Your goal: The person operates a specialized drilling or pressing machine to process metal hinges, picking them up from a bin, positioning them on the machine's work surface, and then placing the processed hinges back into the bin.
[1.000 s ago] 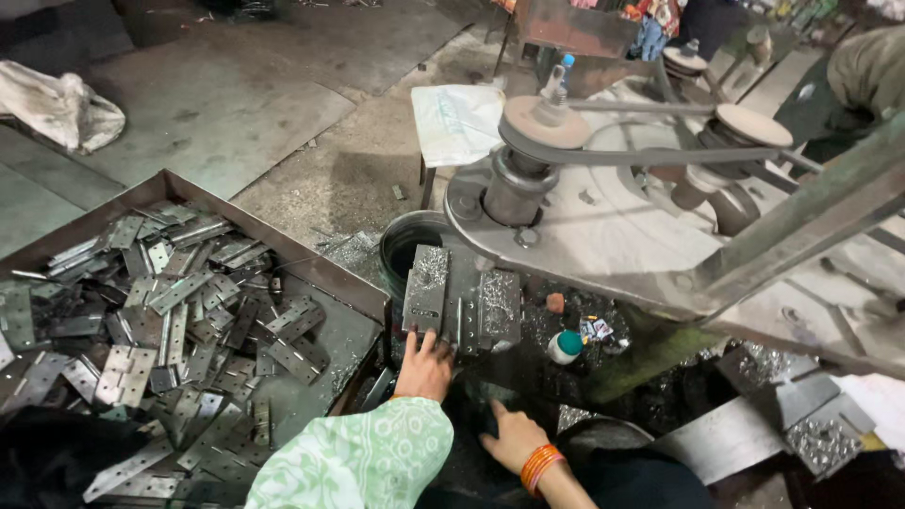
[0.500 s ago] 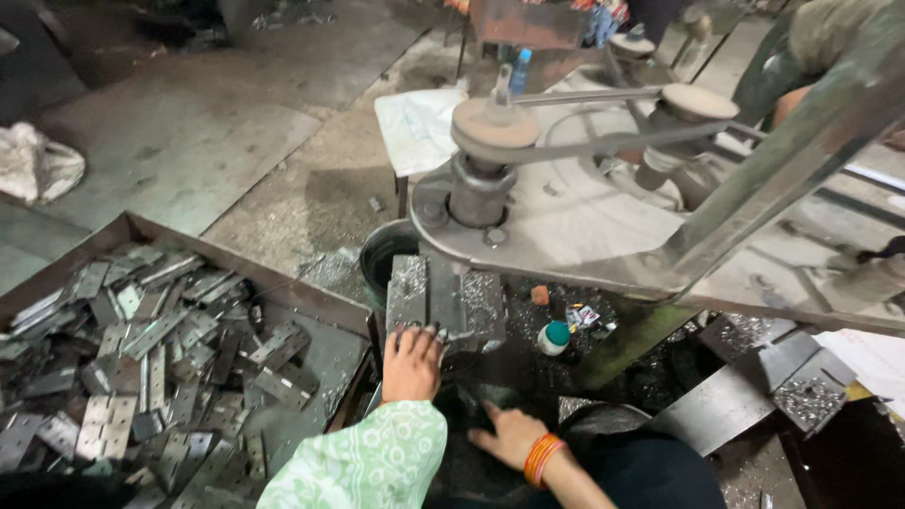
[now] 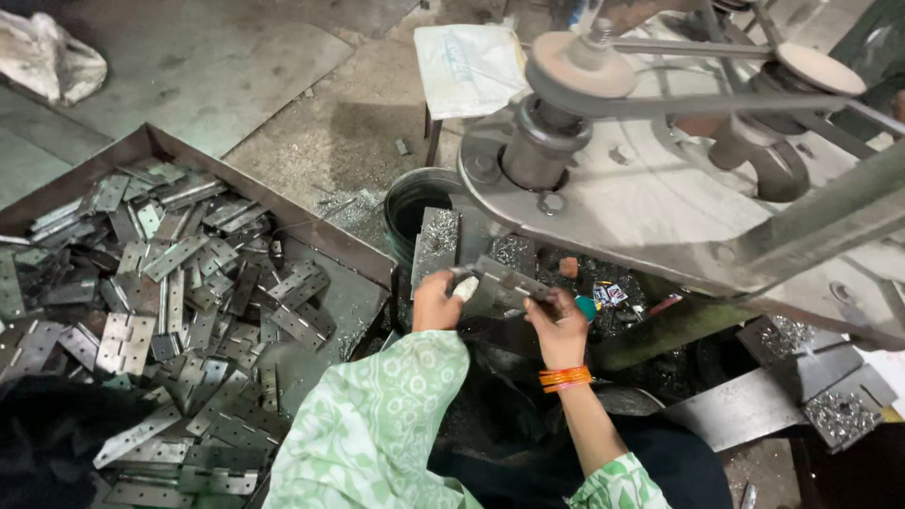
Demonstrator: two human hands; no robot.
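Note:
My left hand (image 3: 437,300) and my right hand (image 3: 558,323) each grip one end of a flat grey metal hinge plate (image 3: 497,279), held level in front of me just under the rim of a large belt-driven machine (image 3: 650,188). Orange bangles ring my right wrist, and a green patterned sleeve covers my left arm. Upright metal plates (image 3: 436,242) dusted with shavings stand just behind the held piece. To the left lies a big metal tray (image 3: 141,149) heaped with several hinge plates (image 3: 179,292).
A dark round bucket (image 3: 407,203) sits behind the upright plates. A white bag (image 3: 467,66) lies on a small stool beyond it. Metal shavings litter blocks (image 3: 834,410) at the right. A pale sack (image 3: 47,57) lies on the floor far left.
Both hands were lower and apart, the left touching the upright plates. Now they have come together and lifted a hinge plate between them. The camera view has tilted closer.

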